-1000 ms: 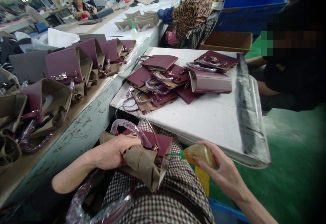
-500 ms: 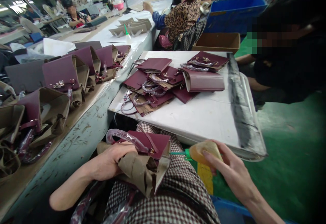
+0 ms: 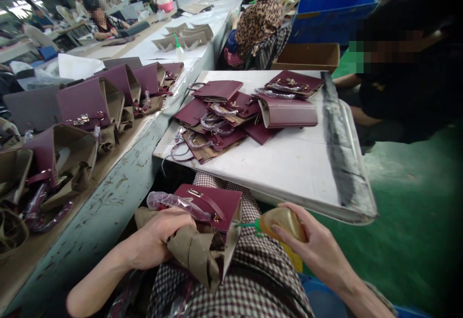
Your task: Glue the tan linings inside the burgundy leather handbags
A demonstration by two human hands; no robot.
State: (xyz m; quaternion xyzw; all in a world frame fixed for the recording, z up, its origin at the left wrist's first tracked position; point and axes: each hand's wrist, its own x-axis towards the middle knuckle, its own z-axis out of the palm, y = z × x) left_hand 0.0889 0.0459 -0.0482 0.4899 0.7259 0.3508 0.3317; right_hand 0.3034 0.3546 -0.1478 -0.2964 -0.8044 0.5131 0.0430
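On my lap lies a burgundy handbag [image 3: 211, 202] with a plastic-wrapped handle [image 3: 177, 203] and its tan lining [image 3: 193, 250] pulled out. My left hand [image 3: 162, 236] is closed on the bag's lining side, its fingertips partly hidden. In my right hand [image 3: 307, 238] is a squeeze bottle [image 3: 282, 222] of yellowish glue, tipped nearly level. Its thin green nozzle points left, and the tip is at the bag's open side edge; whether it touches I cannot tell.
Ahead, a white-topped table [image 3: 289, 159] bears a pile of burgundy handbags [image 3: 217, 120]. More bags [image 3: 83, 101] line the long bench [image 3: 119, 178] at left. Beyond sits a co-worker [image 3: 258, 24] near a blue bin [image 3: 333, 14]; another person [image 3: 405, 82] is at right.
My right hand has brought the bottle a little left and down, its nozzle lower along the bag's side edge. The bag's front strap has shifted, showing a metal plate. The seated co-worker's arm has drawn in.
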